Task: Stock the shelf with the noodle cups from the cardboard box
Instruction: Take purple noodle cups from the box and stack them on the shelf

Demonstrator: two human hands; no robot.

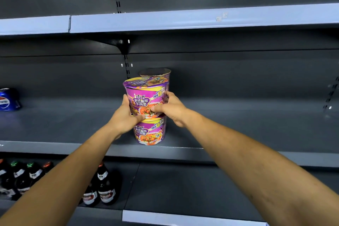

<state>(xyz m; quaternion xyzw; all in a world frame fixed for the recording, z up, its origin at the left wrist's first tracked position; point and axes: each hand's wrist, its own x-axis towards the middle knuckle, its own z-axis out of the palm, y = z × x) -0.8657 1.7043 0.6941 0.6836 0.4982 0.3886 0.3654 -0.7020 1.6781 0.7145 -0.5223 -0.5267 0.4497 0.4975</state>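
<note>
A purple noodle cup (145, 95) sits on top of a second purple noodle cup (150, 131), which stands near the front of the grey middle shelf (247, 126). My left hand (124, 117) grips the upper cup's left side and my right hand (172, 109) grips its right side, thumbs across the front. Behind this stack the top of a third noodle cup (156, 72) shows, its lower part hidden. The cardboard box is out of view.
A blue Pepsi can (8, 100) stands at the far left of the middle shelf. Several dark bottles (102, 187) fill the left of the lower shelf. An upper shelf edge (183, 21) runs above, with a black bracket (121, 44) under it.
</note>
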